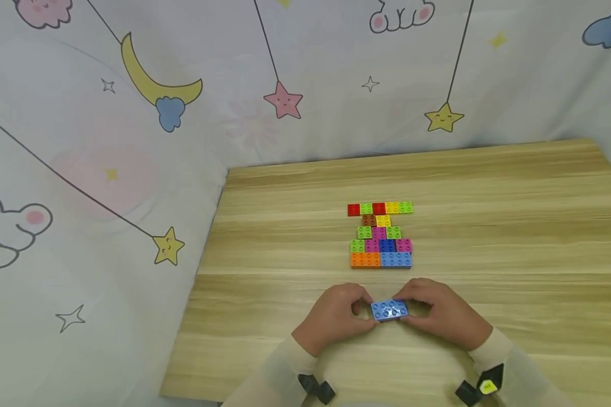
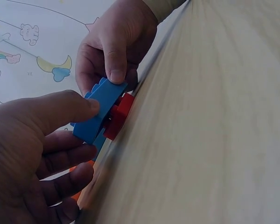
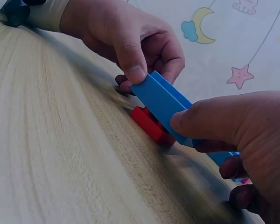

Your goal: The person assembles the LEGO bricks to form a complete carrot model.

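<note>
Both hands hold one blue brick near the table's front edge. My left hand pinches its left end and my right hand pinches its right end. In the left wrist view the blue brick sits tilted over a smaller red brick, which lies against the table. The right wrist view shows the same blue brick above the red brick, with a thumb on each end. The red brick is hidden in the head view.
A flat patch of joined bricks in many colours lies on the wooden table just beyond the hands. A cartoon-printed cloth hangs behind and to the left. The table's left edge is close to the left arm.
</note>
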A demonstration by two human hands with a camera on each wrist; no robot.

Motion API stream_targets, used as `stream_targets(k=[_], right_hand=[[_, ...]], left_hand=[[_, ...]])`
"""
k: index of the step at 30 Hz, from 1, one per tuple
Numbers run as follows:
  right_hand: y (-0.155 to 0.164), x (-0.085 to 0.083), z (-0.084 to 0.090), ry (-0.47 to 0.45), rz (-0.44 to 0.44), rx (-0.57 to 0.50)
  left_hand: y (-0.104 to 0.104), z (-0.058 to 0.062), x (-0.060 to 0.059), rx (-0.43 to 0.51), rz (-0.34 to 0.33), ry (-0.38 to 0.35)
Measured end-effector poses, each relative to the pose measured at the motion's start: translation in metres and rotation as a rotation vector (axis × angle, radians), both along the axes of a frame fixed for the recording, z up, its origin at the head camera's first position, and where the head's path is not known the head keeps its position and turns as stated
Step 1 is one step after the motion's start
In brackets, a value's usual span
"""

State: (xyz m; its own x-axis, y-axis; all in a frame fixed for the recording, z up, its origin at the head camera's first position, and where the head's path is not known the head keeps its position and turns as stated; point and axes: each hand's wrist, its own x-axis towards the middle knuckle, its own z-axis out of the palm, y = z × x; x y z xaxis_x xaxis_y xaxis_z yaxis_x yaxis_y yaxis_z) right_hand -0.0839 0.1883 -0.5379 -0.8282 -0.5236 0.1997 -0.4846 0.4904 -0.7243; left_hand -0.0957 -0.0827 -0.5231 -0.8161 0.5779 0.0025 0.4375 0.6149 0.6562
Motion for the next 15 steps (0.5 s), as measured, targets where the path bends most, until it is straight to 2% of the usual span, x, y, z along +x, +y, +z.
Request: stream_targets(k=[11,15], right_hand=[[-0.0046,0.0021,0.0009,-0.025,0.024,-0.030],[-0.0057,0.0030,-0.0015,-0.009,0.015,-0.038]], left_hand=[[-0.0005,-0.0019,-0.0020,0.000,-0.001,-0.044],[-0.0009,-0.0027,-0.0036,0.004,-0.009,-0.039]])
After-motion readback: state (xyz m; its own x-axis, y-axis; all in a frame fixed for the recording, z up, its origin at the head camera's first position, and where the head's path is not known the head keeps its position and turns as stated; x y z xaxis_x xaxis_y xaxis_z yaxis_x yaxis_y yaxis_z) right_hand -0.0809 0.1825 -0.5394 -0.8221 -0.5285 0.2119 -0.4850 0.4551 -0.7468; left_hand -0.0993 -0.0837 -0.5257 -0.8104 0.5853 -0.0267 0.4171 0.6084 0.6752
